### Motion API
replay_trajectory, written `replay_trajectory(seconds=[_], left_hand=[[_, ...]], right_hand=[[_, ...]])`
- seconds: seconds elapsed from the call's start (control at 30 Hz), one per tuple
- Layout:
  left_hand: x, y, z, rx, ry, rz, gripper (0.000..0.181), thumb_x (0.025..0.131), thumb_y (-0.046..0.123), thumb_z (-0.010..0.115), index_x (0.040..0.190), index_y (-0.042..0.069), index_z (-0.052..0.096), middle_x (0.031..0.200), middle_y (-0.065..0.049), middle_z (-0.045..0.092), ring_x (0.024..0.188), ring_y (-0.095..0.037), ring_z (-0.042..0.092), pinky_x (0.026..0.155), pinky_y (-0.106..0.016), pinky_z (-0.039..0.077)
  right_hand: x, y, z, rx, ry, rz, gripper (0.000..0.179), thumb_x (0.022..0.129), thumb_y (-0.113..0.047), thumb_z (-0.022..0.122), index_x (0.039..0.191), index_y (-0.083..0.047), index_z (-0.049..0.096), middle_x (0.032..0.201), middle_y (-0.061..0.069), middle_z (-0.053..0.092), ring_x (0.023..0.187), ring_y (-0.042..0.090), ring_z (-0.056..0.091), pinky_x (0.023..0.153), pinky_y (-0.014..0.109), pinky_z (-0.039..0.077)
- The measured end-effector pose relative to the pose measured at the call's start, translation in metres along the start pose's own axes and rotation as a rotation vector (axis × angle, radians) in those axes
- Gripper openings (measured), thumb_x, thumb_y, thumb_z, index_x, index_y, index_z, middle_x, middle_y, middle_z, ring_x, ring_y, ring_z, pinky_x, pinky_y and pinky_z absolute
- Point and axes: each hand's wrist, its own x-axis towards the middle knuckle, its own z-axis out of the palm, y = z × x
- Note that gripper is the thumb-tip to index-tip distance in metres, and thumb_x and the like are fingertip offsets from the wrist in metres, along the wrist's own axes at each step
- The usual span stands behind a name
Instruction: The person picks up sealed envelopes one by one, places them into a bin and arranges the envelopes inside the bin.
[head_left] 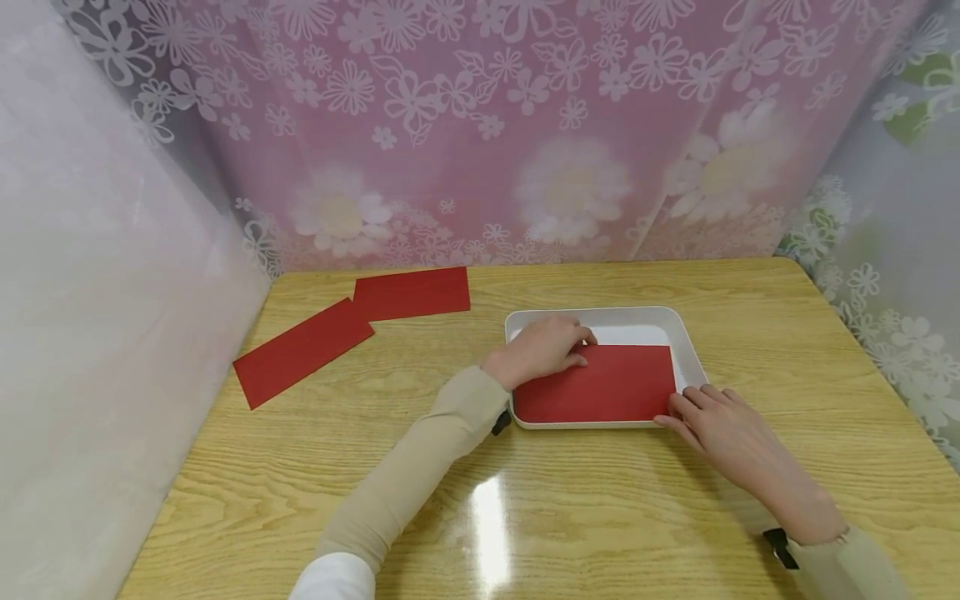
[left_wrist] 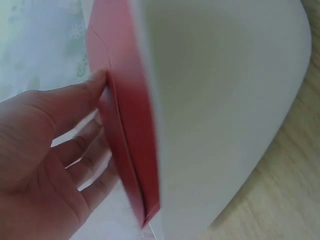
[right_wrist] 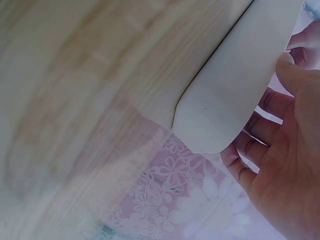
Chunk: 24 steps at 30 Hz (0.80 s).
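A red paper envelope [head_left: 600, 387] lies at a slight tilt in a shallow white tray [head_left: 686, 342], covering most of its near part. My left hand [head_left: 545, 346] reaches over the tray's left side and pinches the envelope's far edge. In the left wrist view the left thumb [left_wrist: 97, 80] is on the envelope's seamed face [left_wrist: 120, 115], with the other fingers behind it. My right hand [head_left: 723, 429] grips the tray's near right corner, fingertips over the rim by the envelope's corner. From the right wrist, its curled fingers [right_wrist: 255, 130] lie along the tray's outer wall [right_wrist: 220, 95].
Two more red envelopes lie flat at the back left of the wooden table [head_left: 420, 375]: one slanted [head_left: 303, 354], the other [head_left: 412, 293] nearly straight, their ends meeting. Floral curtains [head_left: 465, 150] hang behind the table and at its sides.
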Motion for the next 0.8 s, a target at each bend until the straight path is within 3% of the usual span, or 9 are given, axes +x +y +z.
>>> replay_trajectory(seconds=[0.1, 0.2, 0.27, 0.37, 0.53, 0.67, 0.8], left_hand=[[-0.003, 0.000, 0.000, 0.009, -0.031, -0.032, 0.035, 0.096, 0.036, 0.071, 0.127, 0.019, 0.071, 0.114, 0.002, 0.066, 0.102, -0.010, 0.062, 0.086, -0.021, 0.049], [-0.007, -0.002, -0.002, 0.009, -0.015, -0.066, 0.032, 0.098, 0.036, 0.069, 0.125, 0.020, 0.072, 0.114, 0.002, 0.065, 0.097, -0.010, 0.063, 0.078, -0.021, 0.050], [-0.009, -0.003, -0.004, -0.003, 0.034, -0.080, 0.028, 0.100, 0.035, 0.066, 0.123, 0.021, 0.072, 0.113, 0.004, 0.066, 0.092, -0.008, 0.064, 0.072, -0.020, 0.050], [-0.013, -0.005, -0.007, 0.014, 0.160, -0.064, 0.021, 0.102, 0.033, 0.063, 0.117, 0.021, 0.072, 0.108, 0.008, 0.069, 0.086, -0.006, 0.066, 0.067, -0.019, 0.050], [-0.020, -0.011, -0.011, 0.084, 0.356, 0.006, 0.016, 0.104, 0.027, 0.059, 0.106, 0.018, 0.072, 0.099, 0.005, 0.069, 0.086, -0.009, 0.064, 0.073, -0.021, 0.051], [-0.029, -0.021, -0.013, 0.111, 0.427, 0.007, 0.016, 0.105, 0.024, 0.057, 0.105, 0.015, 0.070, 0.100, 0.002, 0.068, 0.091, -0.015, 0.061, 0.083, -0.025, 0.050], [-0.041, -0.039, -0.013, 0.119, 0.478, -0.074, 0.015, 0.104, 0.023, 0.059, 0.104, 0.014, 0.071, 0.102, 0.000, 0.069, 0.100, -0.018, 0.062, 0.090, -0.030, 0.050]], right_hand=[[0.000, 0.000, 0.000, -0.007, -0.004, -0.003, 0.034, 0.099, -0.043, 0.061, 0.079, -0.017, 0.053, 0.074, -0.006, 0.045, 0.070, 0.016, 0.046, 0.062, 0.036, 0.040], [-0.001, 0.000, 0.001, -0.009, 0.002, -0.007, 0.036, 0.101, -0.045, 0.057, 0.078, -0.017, 0.052, 0.074, -0.007, 0.044, 0.070, 0.017, 0.046, 0.063, 0.037, 0.040], [-0.001, 0.000, 0.001, -0.007, 0.008, -0.008, 0.037, 0.102, -0.045, 0.056, 0.078, -0.018, 0.052, 0.074, -0.007, 0.044, 0.069, 0.017, 0.046, 0.063, 0.037, 0.040], [-0.001, 0.000, 0.000, -0.006, 0.008, -0.007, 0.036, 0.102, -0.044, 0.057, 0.078, -0.018, 0.052, 0.074, -0.007, 0.043, 0.070, 0.017, 0.046, 0.063, 0.037, 0.040], [0.000, -0.001, -0.002, -0.007, -0.001, -0.001, 0.033, 0.100, -0.042, 0.061, 0.079, -0.017, 0.052, 0.075, -0.006, 0.045, 0.070, 0.018, 0.047, 0.064, 0.038, 0.041], [0.000, -0.002, -0.002, -0.008, -0.010, 0.002, 0.031, 0.097, -0.039, 0.065, 0.078, -0.017, 0.052, 0.074, -0.007, 0.044, 0.070, 0.018, 0.047, 0.064, 0.038, 0.041], [0.000, -0.003, -0.002, -0.011, -0.015, 0.002, 0.030, 0.092, -0.033, 0.072, 0.077, -0.018, 0.050, 0.073, -0.007, 0.042, 0.069, 0.017, 0.045, 0.063, 0.036, 0.038]])
